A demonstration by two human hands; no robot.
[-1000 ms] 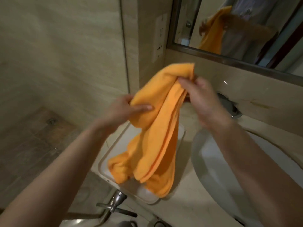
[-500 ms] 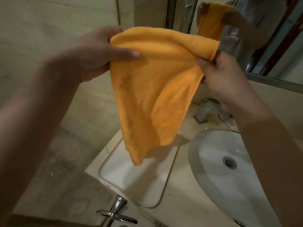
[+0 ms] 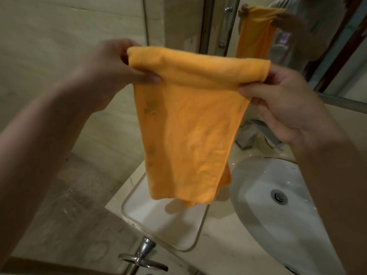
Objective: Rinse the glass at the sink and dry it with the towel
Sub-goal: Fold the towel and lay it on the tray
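Observation:
An orange towel [image 3: 190, 124] hangs spread out in front of me, above the counter. My left hand [image 3: 117, 74] pinches its upper left corner between thumb and fingers. My right hand [image 3: 282, 102] pinches the upper right corner. The towel's lower edge dangles over a white tray [image 3: 139, 211] and beside the white sink basin [image 3: 264, 211]. The tap [image 3: 258, 133] shows partly behind the towel and my right hand. No glass is in view.
A mirror [image 3: 317, 36] at the upper right reflects the towel and a person. A beige stone counter [image 3: 218, 241] holds the tray and basin. A chrome handle fitting [image 3: 143, 257] juts out at the bottom. A wet tiled floor lies at the lower left.
The towel went from bunched over the tray to lifted and stretched wide. My hands have moved apart along its top edge, and it now hangs flatter.

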